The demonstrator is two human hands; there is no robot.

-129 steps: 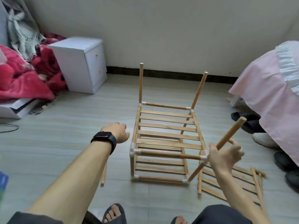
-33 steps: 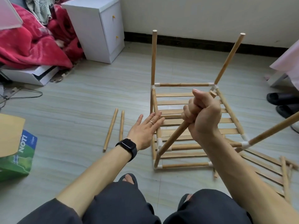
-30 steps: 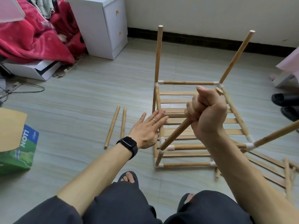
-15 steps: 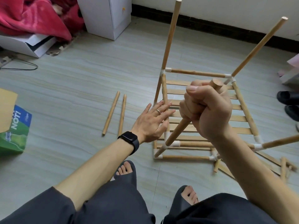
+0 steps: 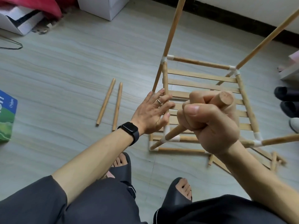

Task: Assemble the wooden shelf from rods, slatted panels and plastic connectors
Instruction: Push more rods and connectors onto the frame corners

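The half-built wooden shelf (image 5: 202,76) stands on the floor, its slatted panels joined by white plastic connectors, with upright rods at its corners. My right hand (image 5: 208,123) grips the near-left upright rod (image 5: 223,98) close to its top end; the rod's foot sits in the near-left connector (image 5: 166,139). My left hand (image 5: 153,113) is spread, its straight fingers lying against the shelf's left side rail (image 5: 165,75). Two loose rods (image 5: 111,102) lie side by side on the floor left of the shelf. A spare slatted panel (image 5: 265,157) lies flat at the right, partly hidden by my right arm.
A white cabinet (image 5: 103,5) and a white box (image 5: 17,21) stand at the back left near red bedding. A green and blue carton (image 5: 6,117) lies at the left edge. Dark shoes (image 5: 288,101) sit at the right. My sandalled feet (image 5: 176,194) are just before the shelf.
I have leaned in closer over the shelf. My right hand has kept its grip on the near-left rod, which now points nearly at the camera. My left hand stays spread against the left rail.
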